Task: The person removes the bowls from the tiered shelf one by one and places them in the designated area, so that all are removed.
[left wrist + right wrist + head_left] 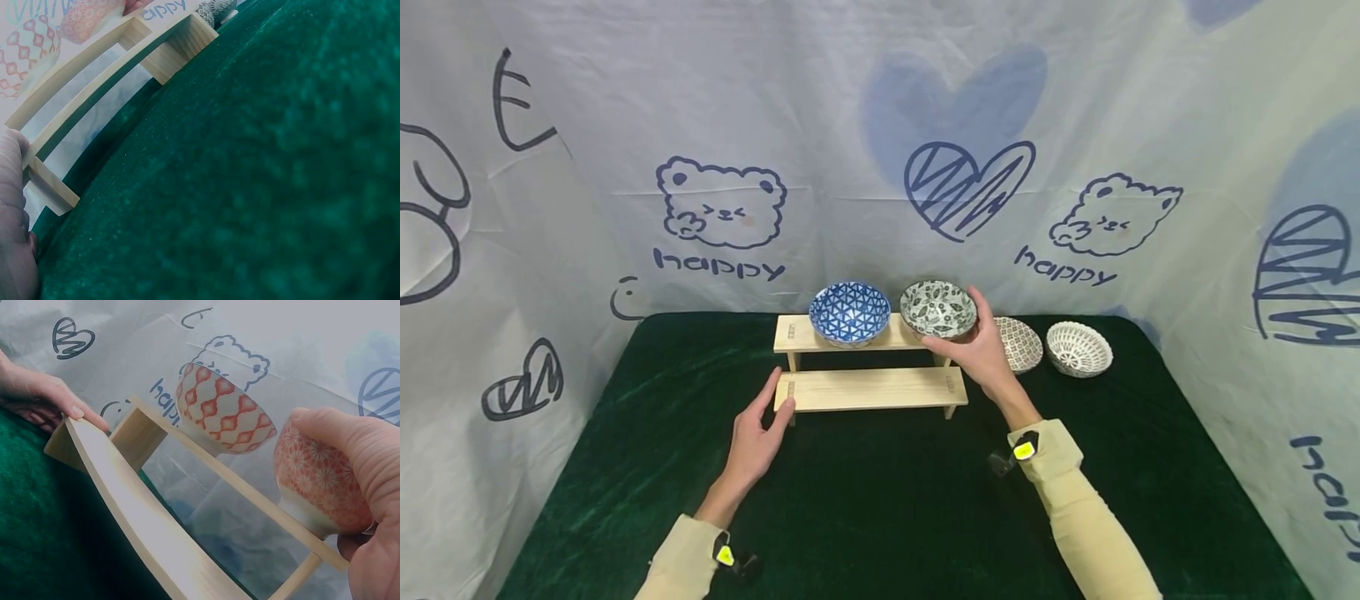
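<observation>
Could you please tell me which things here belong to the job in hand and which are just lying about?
Seemingly in use:
black-and-white floral round bowl, held by the right hand
pale two-tier wooden stand, left hand at its end
blue-and-white patterned round bowl, on the upper tier

Apparently lying about, untouched:
brown-and-white patterned round dish
white ribbed round bowl

We see creased white sheeting (827, 108) on three sides, printed with pale blue hearts (951, 117), outlined bear faces (722, 204) and the word "happy" (718, 265), around a tabletop (880, 517) covered in dark green, velvety cloth (625, 467).
</observation>
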### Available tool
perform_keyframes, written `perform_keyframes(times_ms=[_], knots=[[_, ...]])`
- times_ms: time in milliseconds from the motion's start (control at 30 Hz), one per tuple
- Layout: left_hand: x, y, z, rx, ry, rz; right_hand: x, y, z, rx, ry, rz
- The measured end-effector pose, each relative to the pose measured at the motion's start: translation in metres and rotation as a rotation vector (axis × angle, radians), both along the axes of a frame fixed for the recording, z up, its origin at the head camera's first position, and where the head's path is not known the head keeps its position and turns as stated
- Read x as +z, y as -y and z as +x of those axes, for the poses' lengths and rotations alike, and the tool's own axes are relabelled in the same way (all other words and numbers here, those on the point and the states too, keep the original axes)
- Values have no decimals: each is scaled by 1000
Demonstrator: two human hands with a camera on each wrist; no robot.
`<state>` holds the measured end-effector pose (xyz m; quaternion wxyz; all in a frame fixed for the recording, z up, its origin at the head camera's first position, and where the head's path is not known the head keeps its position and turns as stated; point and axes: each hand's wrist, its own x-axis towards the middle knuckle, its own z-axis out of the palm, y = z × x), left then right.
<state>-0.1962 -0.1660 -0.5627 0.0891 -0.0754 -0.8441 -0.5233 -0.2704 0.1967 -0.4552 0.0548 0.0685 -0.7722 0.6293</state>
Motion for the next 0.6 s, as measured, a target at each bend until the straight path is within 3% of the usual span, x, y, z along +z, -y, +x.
perform_keyframes(times_ms=[600], knots=[[-1,1,-1,3,10,-9,-13,2,1,-64,-138,-58]])
